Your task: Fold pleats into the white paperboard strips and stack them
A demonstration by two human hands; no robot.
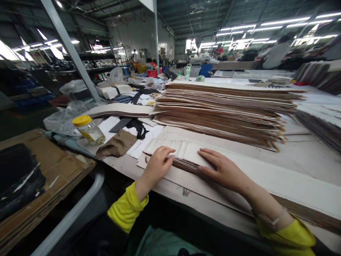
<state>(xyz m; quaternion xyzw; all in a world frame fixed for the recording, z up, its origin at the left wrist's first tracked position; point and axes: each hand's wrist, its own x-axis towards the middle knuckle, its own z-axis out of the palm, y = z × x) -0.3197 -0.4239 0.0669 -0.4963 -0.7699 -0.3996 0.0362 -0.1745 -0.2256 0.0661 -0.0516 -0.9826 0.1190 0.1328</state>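
A long stack of white strips with brown undersides [266, 167] lies along the front of the table. At its left end the strip ends [170, 145] are fanned out in steps. My left hand [157, 165] is at that fanned end, fingers curled, with thumb and forefinger closed at a strip's near edge. Flat on the stack to the right rests my right hand [225, 169], fingers apart, its thumb along the near edge. Just behind is a taller pile of the same kind of strips [218, 122], white on top and brown at the sides.
A jar with a yellow lid [89, 129], a brown cloth piece [117, 144] and black scraps [137, 126] lie at the left. Clear plastic bags [66, 115] are behind them. Cardboard [53, 156] and a metal rail [77, 209] stand at the near left. People work far back.
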